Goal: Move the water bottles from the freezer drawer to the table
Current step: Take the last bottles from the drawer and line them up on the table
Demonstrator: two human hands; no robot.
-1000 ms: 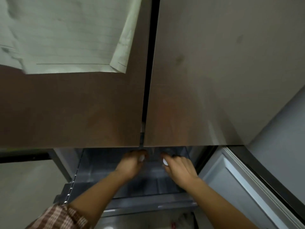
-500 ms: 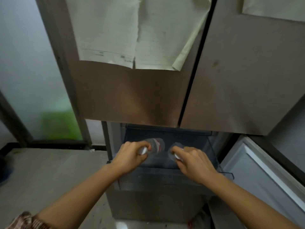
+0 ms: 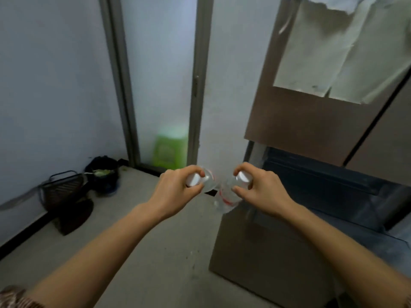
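Left hand (image 3: 175, 187) and right hand (image 3: 260, 187) are each pinching shut on a bottle cap, left bottle (image 3: 208, 180) and right bottle (image 3: 225, 196) dangling beneath — likely cold-slick, heavy.

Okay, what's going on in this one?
A person is carrying two clear water bottles with white caps, one per hand. The left hand grips the left bottle near its cap; the right hand grips the right bottle the same way. Both bottles are out of the freezer drawer, which stands open at right. No table is in view, so neither bottle has been set down.
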